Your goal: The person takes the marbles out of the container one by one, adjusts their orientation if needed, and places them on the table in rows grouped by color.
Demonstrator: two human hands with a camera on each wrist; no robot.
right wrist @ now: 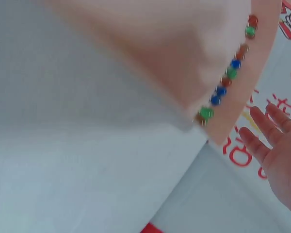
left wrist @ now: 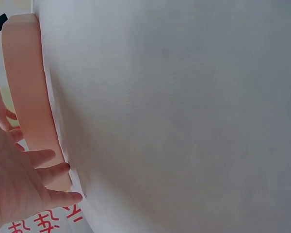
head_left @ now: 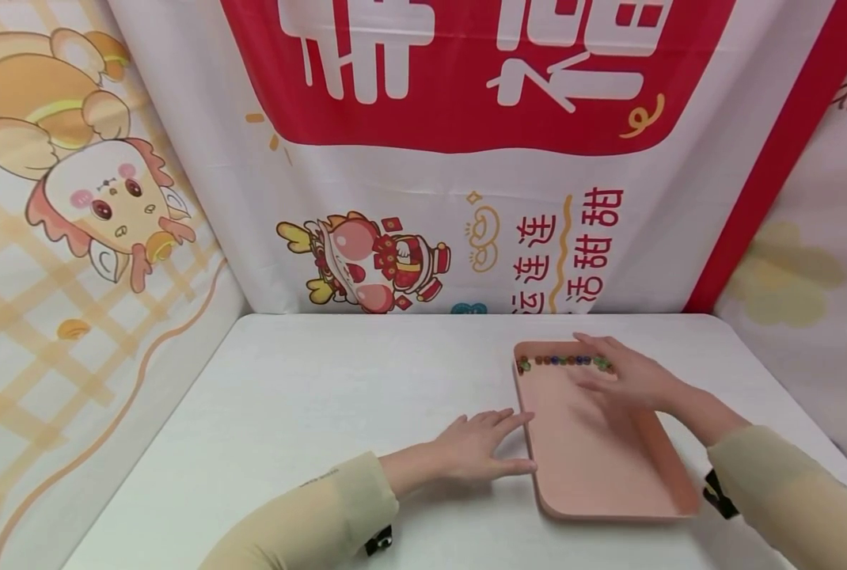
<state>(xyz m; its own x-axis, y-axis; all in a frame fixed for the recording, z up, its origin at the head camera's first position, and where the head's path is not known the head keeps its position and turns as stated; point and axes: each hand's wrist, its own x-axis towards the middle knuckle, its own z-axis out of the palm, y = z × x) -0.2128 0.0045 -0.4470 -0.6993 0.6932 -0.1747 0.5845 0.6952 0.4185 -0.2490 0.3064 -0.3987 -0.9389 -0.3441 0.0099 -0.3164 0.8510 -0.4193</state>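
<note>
A pink rectangular tray (head_left: 580, 443) is on the right-hand part of a white tabletop (head_left: 309, 396), its long sides running away from the person. Marbles (head_left: 562, 360) in brown, green and blue line up along the inside of its far wall, a few of them in the corners. Perhaps the tray slopes that way and the wall stops them; whether its base lies wholly flat I cannot tell.

The left hand (head_left: 469, 450) is at the tray's left wall with fingers spread and nearly straight, gripping nothing; the fingertips are at the wall, though actual contact is unclear. The right hand (head_left: 633, 378) is over the far right corner, its fingers extended and apart, thumb above the tray's inside — it, too, has hold of nothing. With one hand at either side, the placing seems suited to guiding or steadying the tray.

The tabletop looks plain and matte, with soft shadows under the arms. Behind it hangs a white cloth (head_left: 388, 174) printed with a red panel, characters and a cartoon figure — all turned sideways. A checked cartoon cloth (head_left: 24, 348) covers the left side, and a pale flowered one (head_left: 822, 356) the right.
</note>
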